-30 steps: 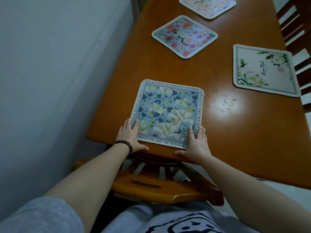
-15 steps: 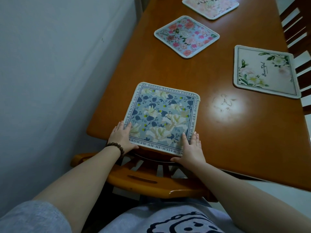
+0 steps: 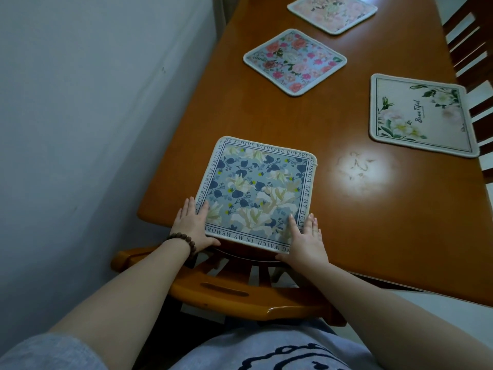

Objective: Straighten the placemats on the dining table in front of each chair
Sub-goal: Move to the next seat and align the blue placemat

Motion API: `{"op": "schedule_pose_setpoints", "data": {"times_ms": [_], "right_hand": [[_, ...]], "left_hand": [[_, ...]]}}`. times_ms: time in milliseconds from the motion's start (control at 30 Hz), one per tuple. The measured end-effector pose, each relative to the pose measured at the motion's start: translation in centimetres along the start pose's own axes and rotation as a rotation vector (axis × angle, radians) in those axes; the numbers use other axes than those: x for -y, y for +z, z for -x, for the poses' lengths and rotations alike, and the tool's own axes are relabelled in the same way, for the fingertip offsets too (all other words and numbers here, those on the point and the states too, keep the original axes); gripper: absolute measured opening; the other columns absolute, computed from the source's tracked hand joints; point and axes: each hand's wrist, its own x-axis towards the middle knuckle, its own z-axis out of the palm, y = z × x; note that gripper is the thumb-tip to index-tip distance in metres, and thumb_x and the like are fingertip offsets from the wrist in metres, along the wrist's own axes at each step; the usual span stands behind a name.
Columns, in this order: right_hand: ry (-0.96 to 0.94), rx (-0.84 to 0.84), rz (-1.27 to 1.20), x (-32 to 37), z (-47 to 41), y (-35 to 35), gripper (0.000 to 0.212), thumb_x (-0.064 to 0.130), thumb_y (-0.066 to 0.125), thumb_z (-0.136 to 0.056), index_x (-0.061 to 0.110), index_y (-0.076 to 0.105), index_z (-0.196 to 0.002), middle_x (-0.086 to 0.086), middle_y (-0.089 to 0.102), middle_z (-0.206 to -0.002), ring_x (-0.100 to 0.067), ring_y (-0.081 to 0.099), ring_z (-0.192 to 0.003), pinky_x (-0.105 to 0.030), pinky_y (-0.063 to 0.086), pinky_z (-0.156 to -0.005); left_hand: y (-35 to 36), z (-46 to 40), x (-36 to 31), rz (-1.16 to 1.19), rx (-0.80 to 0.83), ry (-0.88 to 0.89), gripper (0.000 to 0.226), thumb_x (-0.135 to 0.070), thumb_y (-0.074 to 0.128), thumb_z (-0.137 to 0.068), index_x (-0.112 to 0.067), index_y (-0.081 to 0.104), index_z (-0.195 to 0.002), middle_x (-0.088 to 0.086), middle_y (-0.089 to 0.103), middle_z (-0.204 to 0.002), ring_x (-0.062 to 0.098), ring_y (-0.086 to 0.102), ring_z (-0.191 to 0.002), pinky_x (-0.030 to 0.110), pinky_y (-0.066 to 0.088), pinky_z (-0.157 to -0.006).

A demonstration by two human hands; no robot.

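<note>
Both hands flat, fingers spread: left hand point(image 3: 192, 227) on the blue floral placemat's point(image 3: 256, 193) seven o'clock corner, right hand point(image 3: 306, 237) on its five o'clock corner, the mat at the table's point(image 3: 346, 217) near edge above the chair point(image 3: 240, 292)

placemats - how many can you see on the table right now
4. The blue floral placemat lies at the near edge under both hands, the pink rose placemat beyond it, the pale pink placemat farthest and cropped, the cream placemat on the right. More may lie outside the frame.
</note>
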Motion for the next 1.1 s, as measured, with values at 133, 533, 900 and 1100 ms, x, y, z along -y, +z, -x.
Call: {"op": "schedule_pose_setpoints", "data": {"times_ms": [133, 533, 900, 1100], "right_hand": [[0.008, -0.022, -0.053, -0.6, -0.5, -1.3, 0.107, 0.065, 0.06, -0.076, 0.031, -0.011, -0.148, -0.016, -0.023, -0.154, -0.03, -0.022, -0.141, -0.042, -0.01, -0.112], [0.187, -0.278, -0.088, -8.2, -2.5, -7.2, 0.078, 0.064, 0.038, -0.088, 0.034, -0.001, -0.149, -0.005, -0.008, -0.159, -0.024, -0.01, -0.145, -0.044, -0.003, -0.114], [0.411, -0.38, -0.101, -18.5, 1.9, -9.4, 0.071, 0.061, 0.031, -0.092, 0.028, 0.007, -0.15, -0.008, 0.001, -0.159, -0.027, -0.005, -0.145, -0.045, 0.001, -0.115], [0.481, -0.4, -0.138, -25.7, 4.3, -10.5, 0.072, 0.064, 0.029, -0.09, 0.029, 0.008, -0.15, -0.006, -0.001, -0.159, -0.025, -0.007, -0.145, -0.044, -0.002, -0.114]], "left_hand": [[-1.1, -0.1, -1.3, -0.031, -0.027, 0.029, 0.113, -0.082, 0.048, -0.069, -0.022, -0.003, -0.151, 0.007, -0.009, -0.159, 0.023, -0.009, -0.146, 0.042, 0.003, -0.118], [-5.3, -3.1, -15.6, 0.009, -0.194, 0.233, 0.085, -0.073, 0.023, -0.084, -0.022, 0.008, -0.151, 0.004, 0.01, -0.159, 0.022, 0.006, -0.146, 0.048, 0.007, -0.117], [-6.3, -2.2, -29.0, -0.022, -0.144, 0.452, 0.079, -0.069, 0.023, -0.089, -0.024, 0.006, -0.152, 0.001, 0.006, -0.16, 0.02, 0.002, -0.146, 0.044, 0.005, -0.118], [-5.7, -0.7, -36.4, -0.052, -0.122, 0.539, 0.077, -0.065, 0.027, -0.091, -0.023, 0.007, -0.152, 0.003, 0.007, -0.16, 0.022, 0.001, -0.147, 0.046, 0.007, -0.118]]}}
